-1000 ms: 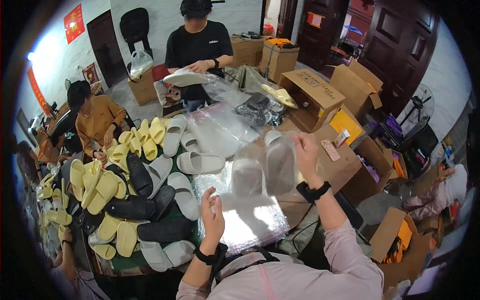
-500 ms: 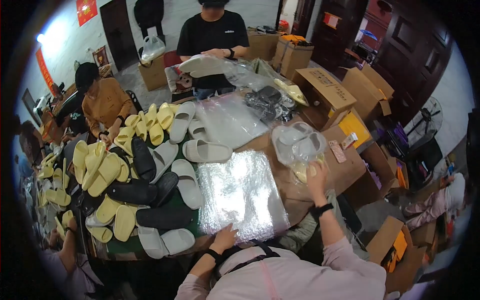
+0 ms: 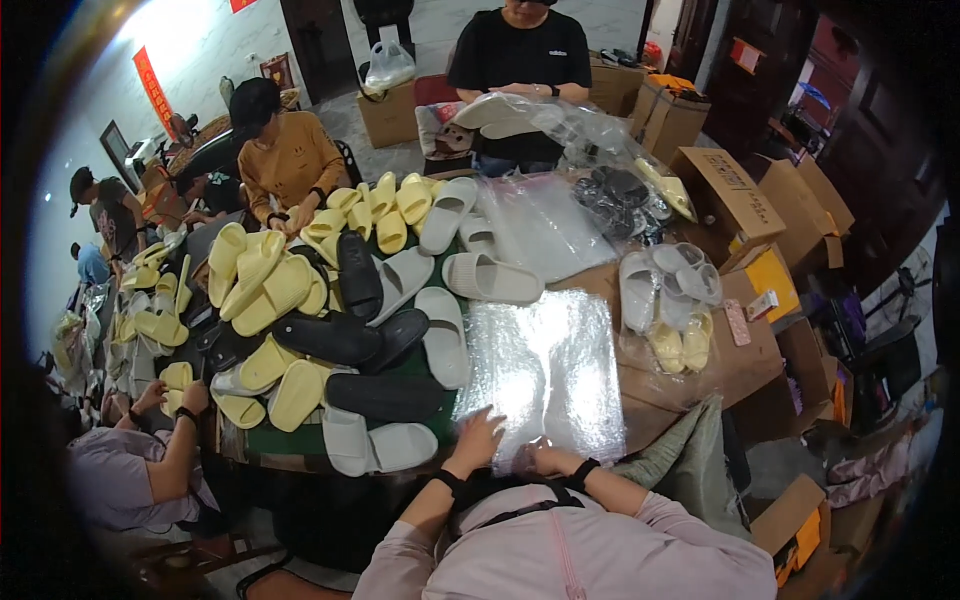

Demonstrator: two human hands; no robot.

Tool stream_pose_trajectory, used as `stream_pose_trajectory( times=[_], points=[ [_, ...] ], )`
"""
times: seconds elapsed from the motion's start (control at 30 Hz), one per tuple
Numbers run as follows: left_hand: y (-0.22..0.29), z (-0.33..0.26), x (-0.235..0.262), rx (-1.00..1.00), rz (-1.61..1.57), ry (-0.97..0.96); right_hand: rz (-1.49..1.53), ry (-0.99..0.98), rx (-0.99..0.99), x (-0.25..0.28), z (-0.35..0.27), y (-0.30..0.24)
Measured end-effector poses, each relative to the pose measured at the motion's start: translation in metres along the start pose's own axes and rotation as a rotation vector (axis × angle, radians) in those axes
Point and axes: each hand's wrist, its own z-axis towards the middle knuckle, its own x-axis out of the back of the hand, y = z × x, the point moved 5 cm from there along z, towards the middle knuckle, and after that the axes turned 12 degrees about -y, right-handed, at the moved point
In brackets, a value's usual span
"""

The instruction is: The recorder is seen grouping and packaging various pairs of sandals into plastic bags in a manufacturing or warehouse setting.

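Observation:
A stack of shiny clear plastic bags (image 3: 545, 365) lies flat on the table right in front of me. My left hand (image 3: 480, 440) rests on its near left corner, fingers stretched out and open. At the near edge of the same stack is my right hand (image 3: 545, 459); its fingers are blurred against the plastic, so their grip is unclear. Beside the stack on the left are a grey slipper (image 3: 441, 337), a black slipper (image 3: 385, 397) and a white pair (image 3: 375, 443). To the right lie bagged white slippers (image 3: 640, 290) and a bagged yellow pair (image 3: 681, 345).
A heap of yellow slippers (image 3: 265, 285) covers the left of the table. More clear bags (image 3: 545, 225) and bagged black slippers (image 3: 610, 200) lie farther back. Opened cardboard boxes (image 3: 725, 195) stand at the right. Co-workers handle slippers at the far side and left.
My right hand has left the bagged slippers on the right and come to the near edge of the plastic bags. My left hand stays at their near left corner. The view has shifted left.

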Motion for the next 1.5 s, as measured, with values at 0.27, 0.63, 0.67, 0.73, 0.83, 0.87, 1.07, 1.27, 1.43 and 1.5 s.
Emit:
stream_pose_trajectory(
  times=[0.27, 0.63, 0.67, 0.73, 0.83, 0.87, 1.07, 1.27, 1.43, 1.5],
  points=[
    [-0.112, -0.015, 0.145, 0.525, 0.140, 0.370, 0.685, -0.009, -0.176, -0.051, 0.038, 0.052],
    [-0.208, -0.008, 0.243, 0.967, -0.015, 0.446, 0.653, -0.102, -0.474, -0.049, 0.007, 0.021],
    [-0.209, -0.002, 0.238, 1.015, -0.102, 0.302, 0.660, -0.095, -0.484, -0.054, 0.008, 0.025],
    [-0.204, 0.003, 0.232, 0.891, -0.105, 0.479, 0.631, -0.057, -0.446, -0.056, 0.017, 0.029],
    [-0.184, 0.017, 0.225, 0.457, -0.421, 0.642, 0.671, -0.105, -0.319, -0.036, 0.014, 0.021],
    [-0.149, 0.035, 0.227, 0.378, -0.416, 0.630, 0.688, -0.100, -0.348, -0.059, 0.014, 0.033],
    [-0.026, 0.021, 0.264, 0.070, -0.755, 0.839, 0.702, -0.019, -0.237, -0.064, 0.022, 0.037],
    [0.072, 0.011, 0.262, -0.143, -1.297, 1.037, 0.660, 0.030, -0.170, -0.054, 0.007, 0.036],
    [0.138, 0.034, 0.199, -0.180, -1.325, 0.704, 0.730, -0.025, -0.148, -0.062, 0.011, 0.042],
    [0.148, 0.055, 0.165, -0.164, -1.298, 0.546, 0.682, -0.020, -0.176, -0.055, 0.007, 0.037]
  ],
)
